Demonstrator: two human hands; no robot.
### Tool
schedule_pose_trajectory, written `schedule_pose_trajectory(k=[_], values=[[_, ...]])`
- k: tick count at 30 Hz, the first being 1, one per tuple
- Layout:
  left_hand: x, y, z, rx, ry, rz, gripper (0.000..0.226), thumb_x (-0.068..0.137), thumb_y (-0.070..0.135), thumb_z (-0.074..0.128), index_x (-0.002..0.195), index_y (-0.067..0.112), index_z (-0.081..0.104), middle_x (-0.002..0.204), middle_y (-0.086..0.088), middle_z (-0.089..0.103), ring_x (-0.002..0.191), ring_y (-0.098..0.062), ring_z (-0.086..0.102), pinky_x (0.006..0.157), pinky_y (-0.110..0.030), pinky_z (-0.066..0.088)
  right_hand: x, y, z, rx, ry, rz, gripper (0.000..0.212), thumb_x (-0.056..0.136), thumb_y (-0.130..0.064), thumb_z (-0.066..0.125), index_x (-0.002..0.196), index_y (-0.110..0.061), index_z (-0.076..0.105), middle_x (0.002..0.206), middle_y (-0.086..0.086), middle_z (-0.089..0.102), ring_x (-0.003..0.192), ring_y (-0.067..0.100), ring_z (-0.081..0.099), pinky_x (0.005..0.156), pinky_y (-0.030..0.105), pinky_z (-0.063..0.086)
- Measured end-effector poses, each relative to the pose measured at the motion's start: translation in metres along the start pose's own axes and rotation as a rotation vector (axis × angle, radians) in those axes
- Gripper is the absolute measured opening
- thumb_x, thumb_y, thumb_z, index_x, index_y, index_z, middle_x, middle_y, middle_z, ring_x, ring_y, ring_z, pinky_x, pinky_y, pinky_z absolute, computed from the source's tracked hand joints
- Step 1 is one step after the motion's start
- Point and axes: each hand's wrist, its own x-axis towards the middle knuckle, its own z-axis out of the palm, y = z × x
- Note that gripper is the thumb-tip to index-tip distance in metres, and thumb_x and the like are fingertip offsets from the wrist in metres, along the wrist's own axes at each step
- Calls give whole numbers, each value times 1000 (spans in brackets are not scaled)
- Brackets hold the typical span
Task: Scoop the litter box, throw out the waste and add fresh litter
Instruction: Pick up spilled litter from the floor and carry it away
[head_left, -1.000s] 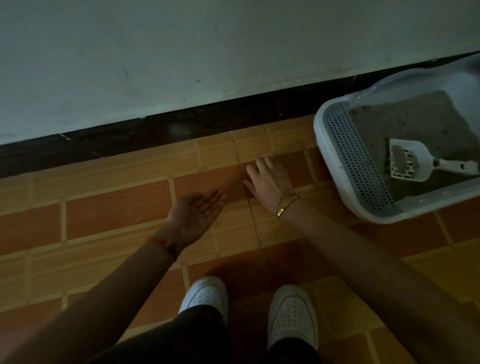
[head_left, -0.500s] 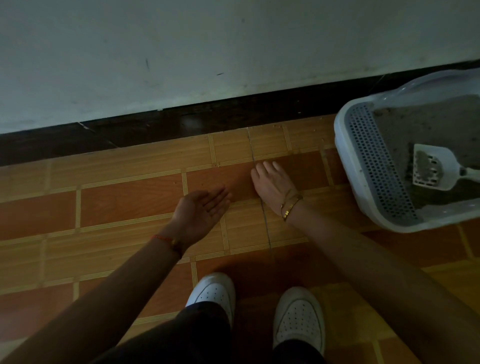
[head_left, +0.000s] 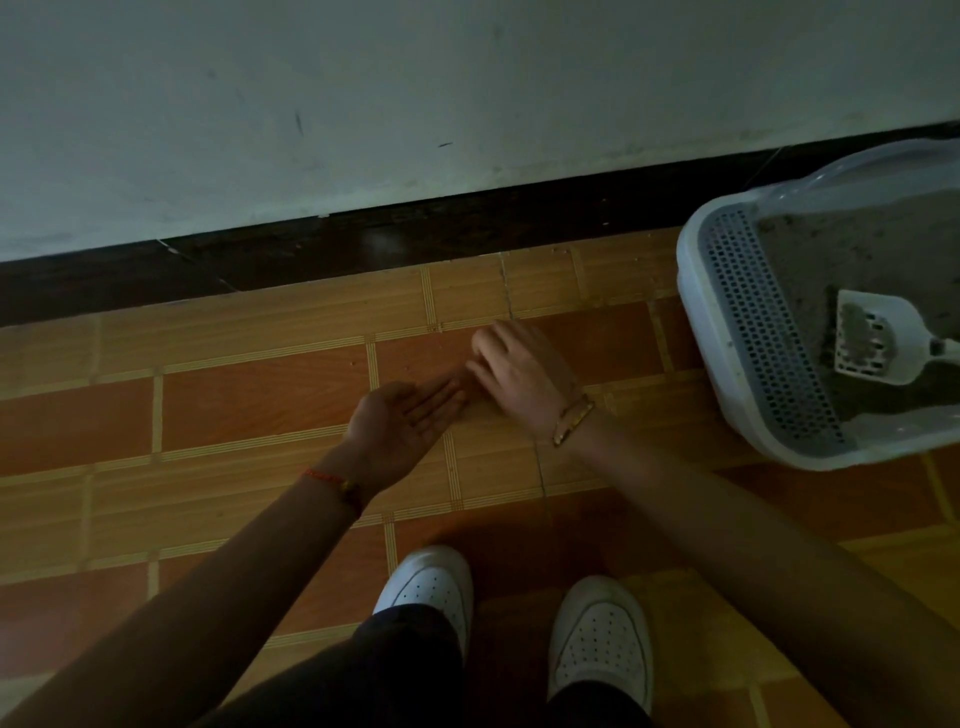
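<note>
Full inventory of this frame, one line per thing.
litter box: 1, white, floor, right edge of view, partly cropped
grate: 1, grey, perforated, box end nearest the hands
litter: 1 bed, grey, inside the litter box
scoop: 1, white, lying on litter, clumps in it
floor: 1, orange-brown tile, underfoot
wall: 1, pale, top
skirting: 1, dark, between wall and floor
shoes: 2, white, bottom centre
left hand: 1, palm up, centre, red cord at wrist
right hand: 1, palm down, fingers bent, beside left fingertips, gold bracelet at wrist
</note>
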Motion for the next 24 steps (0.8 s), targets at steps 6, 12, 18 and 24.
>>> schedule_pose_trajectory(k=[6,12,18,24], values=[[-4,5,-10,-27,36,19,34,98,12,37,115,-8,60,114,-20,69,106,-32,65,90,-38,54,22,10,14,-221,-240,-17,29,95,-28,51,117,-9,54,113,14,57,105,29,53,88,39,43],[-10,7,-8,-21,54,22,34,98,11,36,109,-7,62,108,-20,70,106,-31,65,94,-36,52,31,-5,21,-362,-260,-159,8,74,-13,62,81,-17,64,75,3,64,72,20,61,70,30,48],[-7,4,-3,-1,66,32,36,99,11,35,117,-9,58,118,-22,65,112,-33,62,98,-37,48,25,-1,16,-259,-132,-206,5,77,-8,57,78,-11,61,70,4,64,67,19,61,66,30,50],[3,-2,4,73,66,36,31,101,15,36,112,-3,58,102,-15,63,100,-26,60,101,-35,44,1,-13,11,-72,-28,-481,21,84,-22,64,98,-7,61,90,9,65,82,22,61,74,34,50]])
